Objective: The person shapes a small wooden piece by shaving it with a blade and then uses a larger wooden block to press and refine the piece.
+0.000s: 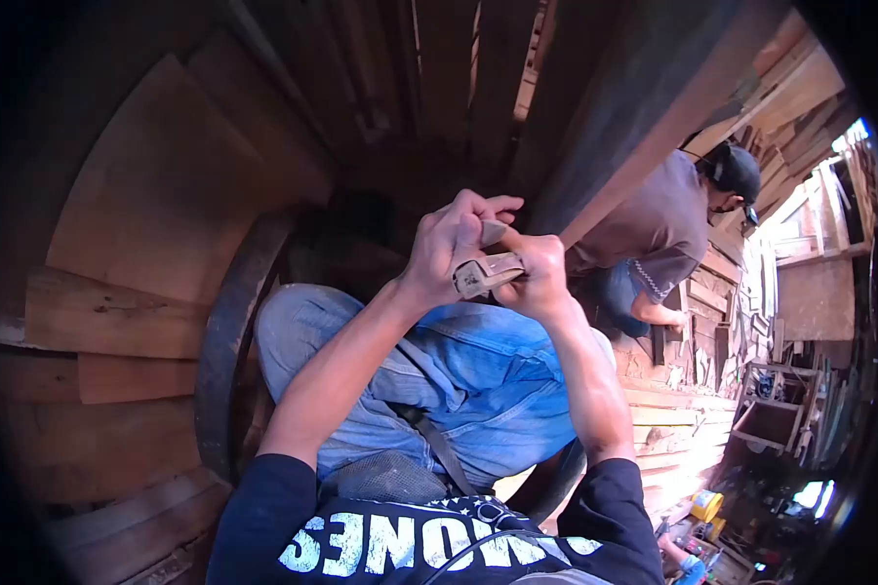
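Above my lap, my two hands are close together. My right hand (535,278) is closed round a small, worn, brownish block-like piece (472,278), whose squared end points left below my left palm. My left hand (446,244) is closed at the thumb beside a small pale flat piece (494,233), with one or two fingers stretched out to the right. The pale piece lies between the two hands, and my fingers hide much of both pieces. I cannot tell whether they are joined.
A thick wooden beam (644,127) slants up just beyond my right hand. Wide boards (166,156) and a dark curved rim (226,341) stand to my left. At the right, another person (644,214) bends over plank flooring (683,400) strewn with wood pieces.
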{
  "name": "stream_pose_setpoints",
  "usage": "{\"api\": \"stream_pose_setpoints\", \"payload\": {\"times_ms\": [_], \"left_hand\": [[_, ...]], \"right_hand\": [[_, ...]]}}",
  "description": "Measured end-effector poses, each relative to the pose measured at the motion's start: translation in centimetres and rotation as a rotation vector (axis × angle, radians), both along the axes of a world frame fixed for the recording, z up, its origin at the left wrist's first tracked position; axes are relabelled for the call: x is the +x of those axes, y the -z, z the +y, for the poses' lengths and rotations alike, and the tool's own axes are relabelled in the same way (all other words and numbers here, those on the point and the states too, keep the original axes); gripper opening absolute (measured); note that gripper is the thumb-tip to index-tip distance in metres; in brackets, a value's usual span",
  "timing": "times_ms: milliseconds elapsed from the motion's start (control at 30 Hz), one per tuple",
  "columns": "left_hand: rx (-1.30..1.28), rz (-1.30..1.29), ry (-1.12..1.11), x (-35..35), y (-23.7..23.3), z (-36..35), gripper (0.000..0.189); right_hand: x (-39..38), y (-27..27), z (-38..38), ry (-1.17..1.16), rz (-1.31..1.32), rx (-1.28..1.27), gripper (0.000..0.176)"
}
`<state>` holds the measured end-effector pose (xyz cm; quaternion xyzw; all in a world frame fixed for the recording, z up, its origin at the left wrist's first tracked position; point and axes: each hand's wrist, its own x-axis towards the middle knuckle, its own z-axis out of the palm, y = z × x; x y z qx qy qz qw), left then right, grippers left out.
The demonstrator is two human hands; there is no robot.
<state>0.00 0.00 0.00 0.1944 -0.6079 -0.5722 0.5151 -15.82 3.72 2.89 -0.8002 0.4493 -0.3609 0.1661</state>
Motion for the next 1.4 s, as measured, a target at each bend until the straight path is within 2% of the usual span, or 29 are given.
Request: {"api": "stream_pose_setpoints", "payload": {"times_ms": [67, 100, 367, 433, 467, 567, 633, 800, 967, 1067, 1133, 1167, 1333, 1400], "left_hand": [[-0.059, -0.010, -0.108, -0.3, -1.9, 1.2, 0.063], [-0.089, -0.001, -0.122, 0.5, 0.3, -1.3, 0.063], [-0.203, -0.061, -0.350, 0.2, 0.8, -0.5, 0.062], [-0.202, -0.060, -0.335, 0.1, 1.0, -0.5, 0.060], [-0.200, -0.059, -0.336, 0.1, 1.0, -0.5, 0.060], [-0.214, -0.040, -0.386, 0.4, 0.7, -0.5, 0.058], [-0.239, -0.036, -0.315, 0.8, 0.4, -0.6, 0.056], [-0.217, -0.023, -0.323, 0.7, 0.1, -0.3, 0.052], [-0.160, 0.052, -0.296, 1.1, -1.2, -0.1, 0.045], [-0.173, 0.057, -0.216, 1.6, -1.4, -0.4, 0.047], [-0.046, 0.057, -0.094, 2.0, -1.6, -0.2, 0.052], [-0.045, 0.055, -0.094, 2.3, -1.8, -0.1, 0.052], [0.165, -0.030, 0.189, 3.1, -2.4, -0.3, 0.049], [0.181, -0.026, 0.191, 3.0, -2.5, -0.2, 0.049]], "right_hand": [[0.1, -1.9, 1.1, -0.002, -0.011, -0.020, 0.056], [1.1, 0.2, -1.2, -0.016, -0.004, -0.050, 0.056], [0.3, -1.1, -0.8, -0.043, -0.098, -0.106, 0.041], [-0.2, -1.3, -0.5, -0.046, -0.143, -0.036, 0.044], [-0.3, -1.0, -0.5, -0.048, -0.097, -0.053, 0.053], [-0.2, -0.5, -0.8, -0.075, -0.028, -0.101, 0.060], [0.0, -0.2, -0.8, -0.065, -0.008, -0.091, 0.061], [0.0, 0.4, -0.9, -0.071, 0.000, -0.207, 0.053], [0.8, -1.7, 0.1, -0.097, 0.020, -0.235, 0.045], [1.5, -3.7, 0.9, -0.042, 0.180, -0.148, 0.038], [1.7, -4.6, 1.5, -0.018, 0.227, -0.117, 0.038], [1.9, -5.0, 1.7, 0.008, 0.272, -0.095, 0.038], [2.4, -7.0, 2.1, 0.001, 0.392, -0.081, 0.040], [2.5, -7.3, 2.2, 0.015, 0.424, -0.083, 0.041]]}}
